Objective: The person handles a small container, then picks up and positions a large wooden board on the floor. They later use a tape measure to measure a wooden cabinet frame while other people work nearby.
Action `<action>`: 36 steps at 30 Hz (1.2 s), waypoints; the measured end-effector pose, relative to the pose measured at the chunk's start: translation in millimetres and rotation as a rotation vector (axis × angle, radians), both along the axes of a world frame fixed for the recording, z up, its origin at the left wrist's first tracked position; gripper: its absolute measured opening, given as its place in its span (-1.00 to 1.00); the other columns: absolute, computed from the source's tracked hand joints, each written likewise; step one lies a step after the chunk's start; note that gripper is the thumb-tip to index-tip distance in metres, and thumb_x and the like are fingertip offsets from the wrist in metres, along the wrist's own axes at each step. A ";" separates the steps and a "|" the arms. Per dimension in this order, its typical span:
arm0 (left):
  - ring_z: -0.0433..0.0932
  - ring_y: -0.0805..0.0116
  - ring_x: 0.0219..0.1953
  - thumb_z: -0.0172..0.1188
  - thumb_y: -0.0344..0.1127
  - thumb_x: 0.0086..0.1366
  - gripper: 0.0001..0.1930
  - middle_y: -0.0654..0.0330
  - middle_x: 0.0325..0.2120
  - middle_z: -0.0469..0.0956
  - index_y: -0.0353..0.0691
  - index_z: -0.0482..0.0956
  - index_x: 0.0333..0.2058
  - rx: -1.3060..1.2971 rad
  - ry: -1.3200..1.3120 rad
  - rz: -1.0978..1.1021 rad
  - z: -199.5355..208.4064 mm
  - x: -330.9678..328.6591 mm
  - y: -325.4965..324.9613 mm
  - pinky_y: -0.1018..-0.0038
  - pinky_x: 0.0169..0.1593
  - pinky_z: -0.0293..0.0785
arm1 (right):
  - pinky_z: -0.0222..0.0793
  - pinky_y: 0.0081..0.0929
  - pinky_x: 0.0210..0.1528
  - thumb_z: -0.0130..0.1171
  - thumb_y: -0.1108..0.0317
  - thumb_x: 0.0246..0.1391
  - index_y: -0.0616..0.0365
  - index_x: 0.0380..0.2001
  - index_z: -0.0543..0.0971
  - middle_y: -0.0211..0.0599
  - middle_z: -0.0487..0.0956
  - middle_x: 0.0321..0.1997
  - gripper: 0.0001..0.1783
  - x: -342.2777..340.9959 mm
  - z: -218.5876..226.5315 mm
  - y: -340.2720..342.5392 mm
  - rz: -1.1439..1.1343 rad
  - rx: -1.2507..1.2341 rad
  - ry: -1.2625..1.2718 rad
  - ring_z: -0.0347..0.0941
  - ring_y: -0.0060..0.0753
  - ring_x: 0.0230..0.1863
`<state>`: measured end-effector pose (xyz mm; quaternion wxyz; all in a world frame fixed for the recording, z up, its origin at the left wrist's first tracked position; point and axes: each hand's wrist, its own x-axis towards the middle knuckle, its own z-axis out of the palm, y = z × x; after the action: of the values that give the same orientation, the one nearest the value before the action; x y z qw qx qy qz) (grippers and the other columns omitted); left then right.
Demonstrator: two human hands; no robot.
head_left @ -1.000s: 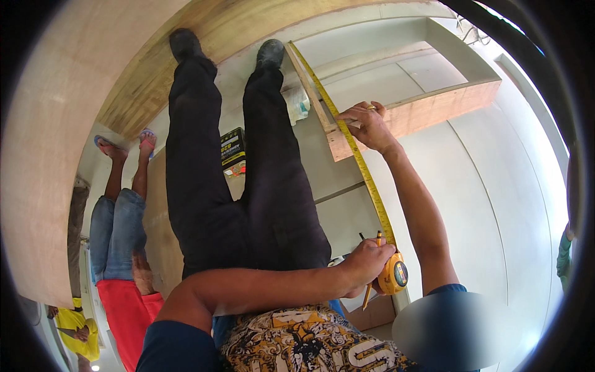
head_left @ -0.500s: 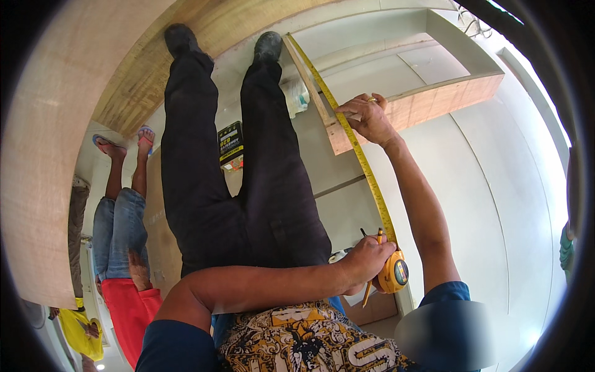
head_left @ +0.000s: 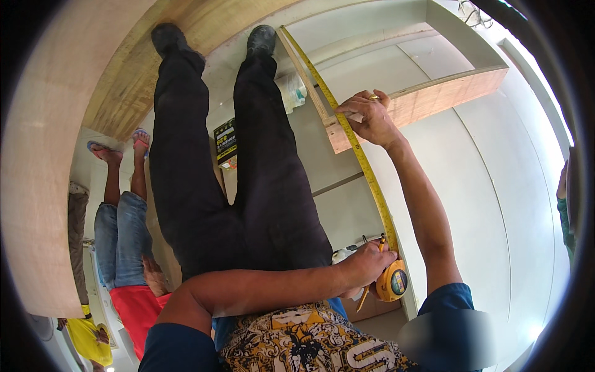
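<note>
A yellow tape measure is gripped at its case by my left hand, which also has a yellow pencil between its fingers. From the case, the yellow tape blade runs out along a wooden frame to its far end near my shoe. My right hand is closed at the frame's near corner, pinching the blade against the wood. Part of the case is hidden behind my left fingers.
A black and yellow box stands beyond my legs. Behind it lies a plastic bag. Large wood panels rise at left. To the left are one person in red and jeans and another in yellow. A person's green sleeve shows at far right.
Both hands keep their grips, and the blade stays stretched along the frame. The tape case sits slightly lower in view. My legs and the people at left have shifted a little with the view.
</note>
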<state>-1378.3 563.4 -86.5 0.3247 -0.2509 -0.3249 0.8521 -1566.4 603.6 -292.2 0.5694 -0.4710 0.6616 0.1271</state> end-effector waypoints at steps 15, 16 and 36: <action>0.47 0.39 0.08 -0.09 -0.17 0.50 -0.62 0.17 -0.02 0.49 -0.22 0.36 0.17 0.082 0.050 -0.041 -9.7 -2.0 -11.2 0.43 0.12 0.46 | -0.19 0.15 0.38 0.36 0.35 0.01 -0.18 -0.14 0.68 -0.57 0.64 -0.10 -0.70 1.2 -1.5 -3.3 -0.005 0.023 -0.014 0.41 -0.38 0.14; 0.47 0.39 0.08 -0.08 -0.17 0.50 -0.61 0.17 -0.02 0.49 -0.22 0.36 0.18 0.076 0.046 -0.032 -9.8 -1.8 -11.2 0.43 0.12 0.45 | -0.20 0.16 0.38 0.36 0.35 0.01 -0.18 -0.14 0.68 -0.57 0.64 -0.10 -0.71 1.5 -1.5 -3.5 -0.005 0.026 -0.013 0.41 -0.39 0.14; 0.53 0.38 -0.01 -0.12 -0.18 0.50 -0.66 0.16 -0.08 0.54 -0.24 0.46 0.07 0.108 0.125 -0.030 -19.9 -1.5 -26.6 0.34 0.02 0.55 | -0.28 0.18 0.39 0.34 0.36 0.02 -0.23 -0.15 0.69 -0.58 0.65 -0.08 -0.71 2.8 -0.8 -4.9 0.004 0.058 -0.012 0.39 -0.37 0.19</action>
<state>-1379.8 536.8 -106.4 0.3700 -0.1843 -0.3457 0.8424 -1563.6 598.7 -293.0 0.5864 -0.4565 0.6533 0.1446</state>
